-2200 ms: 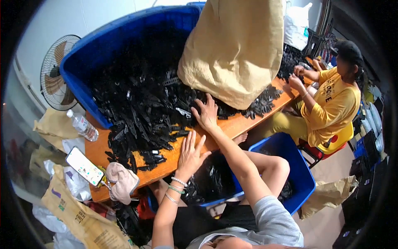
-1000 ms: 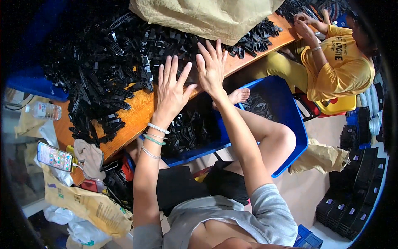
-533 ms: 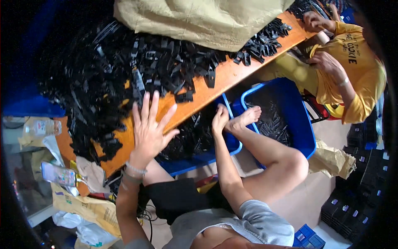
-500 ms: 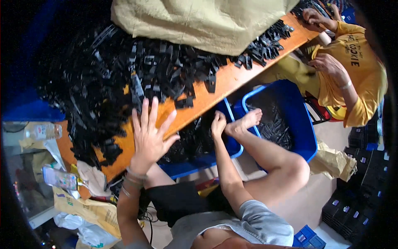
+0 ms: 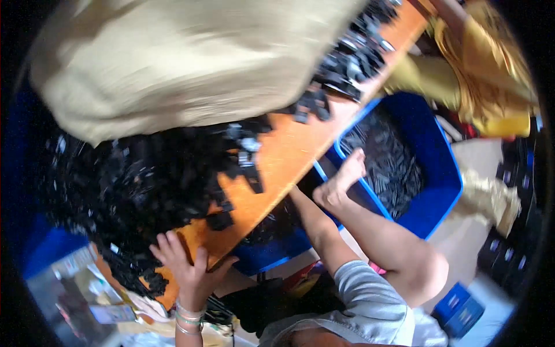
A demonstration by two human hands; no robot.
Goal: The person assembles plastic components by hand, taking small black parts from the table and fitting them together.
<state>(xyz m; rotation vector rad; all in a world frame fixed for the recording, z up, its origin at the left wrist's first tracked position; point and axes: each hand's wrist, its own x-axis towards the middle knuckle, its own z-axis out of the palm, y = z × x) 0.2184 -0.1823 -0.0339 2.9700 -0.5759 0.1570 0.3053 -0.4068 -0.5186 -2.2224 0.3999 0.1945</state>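
Observation:
My left hand (image 5: 188, 267) is open, with fingers spread at the near edge of the orange tabletop (image 5: 289, 141), beside a heap of small black plastic parts (image 5: 133, 185). Nothing shows in its grasp. My right forearm (image 5: 317, 222) reaches up to the table's edge, and the hand itself is hidden beneath it. A large beige sack or sheet (image 5: 173, 63) covers the far part of the heap, blurred by motion. Under the table edge stands a blue bin (image 5: 272, 257) with dark parts, close to my right forearm.
A second blue bin (image 5: 436, 191) holds many thin black pieces, with my bare foot (image 5: 341, 179) at its rim. A co-worker in yellow (image 5: 491, 63) sits far right. Crumpled brown paper (image 5: 488, 196) and black crates (image 5: 503, 251) lie right; a phone (image 5: 113, 314) lies lower left.
The view has shifted and blurred. The beige sack fills more of the top left. My left hand is lower, nearer the table corner; my right hand has slipped out of sight under the edge.

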